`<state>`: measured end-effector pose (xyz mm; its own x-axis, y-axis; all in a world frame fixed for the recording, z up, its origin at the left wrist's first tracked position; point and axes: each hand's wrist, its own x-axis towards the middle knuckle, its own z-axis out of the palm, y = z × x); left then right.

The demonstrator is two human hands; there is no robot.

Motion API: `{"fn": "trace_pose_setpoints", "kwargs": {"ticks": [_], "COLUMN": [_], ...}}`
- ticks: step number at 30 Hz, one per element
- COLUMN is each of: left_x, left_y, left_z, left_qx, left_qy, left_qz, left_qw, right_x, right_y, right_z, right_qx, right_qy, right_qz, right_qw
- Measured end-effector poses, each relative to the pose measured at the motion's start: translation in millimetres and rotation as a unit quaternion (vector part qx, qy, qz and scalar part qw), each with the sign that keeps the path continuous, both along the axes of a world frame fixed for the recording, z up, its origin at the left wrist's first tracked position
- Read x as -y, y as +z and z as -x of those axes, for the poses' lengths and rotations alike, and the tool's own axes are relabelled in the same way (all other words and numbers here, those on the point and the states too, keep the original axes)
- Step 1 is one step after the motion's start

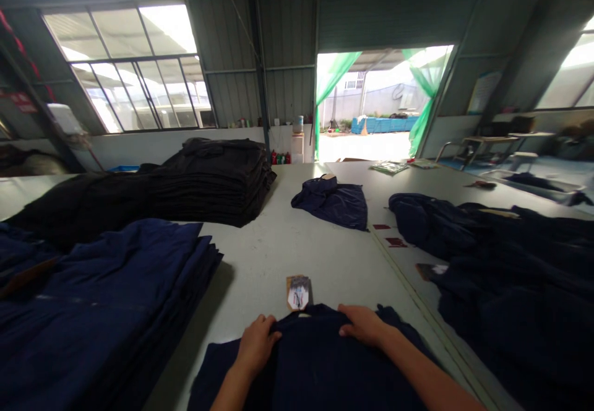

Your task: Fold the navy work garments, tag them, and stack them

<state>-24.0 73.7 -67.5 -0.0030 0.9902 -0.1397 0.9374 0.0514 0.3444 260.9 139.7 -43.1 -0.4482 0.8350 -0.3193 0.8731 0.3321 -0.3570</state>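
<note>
A dark navy jacket lies spread on the table in front of me, its neck end pointing away. My left hand grips the left side of its neck edge, thumb on top. On the other side of the neck, my right hand pinches the cloth near the shoulder. A small pale label shows at the neckline between my hands. Just beyond it, a brown-and-white hang tag lies on the tabletop. The jacket's lower part runs out of view.
Stacked navy garments stand close on the left, with a black garment pile behind. A crumpled navy garment lies ahead on the pale table. More navy garments heap on the right, near dark red patches.
</note>
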Motion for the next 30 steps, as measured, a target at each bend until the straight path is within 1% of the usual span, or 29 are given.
{"fn": "trace_pose_setpoints", "kwargs": {"ticks": [2, 4, 6, 8, 9, 10, 11, 12, 13, 14, 15, 16, 18, 20, 21, 22, 23, 24, 25, 26, 28, 30], "left_x": [-1, -3, -4, -4, -3, -1, 1, 4, 7, 11, 15, 21, 38, 60, 72, 83, 93, 100, 105, 108, 107, 104], "left_y": [15.8, 42.9, 79.6, 118.7, 136.1, 150.3, 160.3, 165.5, 165.3, 159.7, 149.0, 133.8, 94.5, 53.0, 35.4, 21.5, 12.0, 6.9, 5.9, 8.2, 18.4, 29.7], "left_z": [1, 2, 3, 3, 3, 1, -1, -3, -6, -9, -13, -17, -26, -35, -40, -44, -48, -51, -54, -57, -62, -67], "left_qx": [0.025, 0.059, 0.098, 0.118, 0.121, 0.120, 0.117, 0.114, 0.110, 0.106, 0.102, 0.099, 0.091, 0.086, 0.078, 0.064, 0.046, 0.026, 0.007, -0.008, -0.021, -0.003], "left_qy": [-0.010, -0.018, -0.033, -0.055, -0.067, -0.076, -0.085, -0.091, -0.095, -0.100, -0.103, -0.104, -0.096, -0.077, -0.071, -0.064, -0.058, -0.053, -0.048, -0.043, -0.035, -0.008], "left_qz": [-0.016, -0.059, -0.122, -0.195, -0.226, -0.250, -0.267, -0.276, -0.279, -0.274, -0.260, -0.237, -0.160, -0.053, -0.010, 0.018, 0.036, 0.044, 0.049, 0.055, 0.063, 0.054], "left_qw": [0.999, 0.996, 0.987, 0.972, 0.964, 0.958, 0.953, 0.950, 0.949, 0.951, 0.955, 0.961, 0.978, 0.992, 0.994, 0.996, 0.997, 0.997, 0.998, 0.998, 0.997, 0.998], "right_x": [0, 0, 0, 4, 7, 11, 15, 21, 26, 33, 39, 47, 65, 87, 98, 109, 118, 126, 132, 135, 139, 140], "right_y": [15.9, 45.2, 84.3, 124.2, 141.0, 154.1, 162.6, 165.8, 163.6, 155.9, 143.4, 126.5, 84.1, 38.7, 18.4, 1.3, -11.7, -20.3, -24.5, -24.7, -16.5, -3.6], "right_z": [-2, -5, -10, -17, -20, -23, -26, -29, -32, -34, -36, -38, -40, -40, -41, -41, -40, -40, -39, -38, -34, -27], "right_qx": [-0.028, -0.074, -0.116, -0.126, -0.123, -0.116, -0.109, -0.102, -0.093, -0.083, -0.072, -0.060, -0.033, -0.003, 0.011, 0.022, 0.029, 0.035, 0.039, 0.042, 0.041, 0.016], "right_qy": [0.011, 0.023, 0.031, 0.024, 0.017, 0.008, 0.000, -0.008, -0.015, -0.020, -0.024, -0.029, -0.037, -0.039, -0.043, -0.053, -0.065, -0.079, -0.092, -0.097, -0.084, -0.058], "right_qz": [-0.011, -0.063, -0.141, -0.213, -0.242, -0.264, -0.280, -0.292, -0.299, -0.302, -0.300, -0.293, -0.261, -0.198, -0.161, -0.131, -0.111, -0.100, -0.095, -0.095, -0.101, -0.115], "right_qw": [0.999, 0.995, 0.983, 0.969, 0.962, 0.958, 0.954, 0.951, 0.950, 0.949, 0.951, 0.954, 0.964, 0.979, 0.986, 0.990, 0.991, 0.991, 0.990, 0.990, 0.990, 0.992]}}
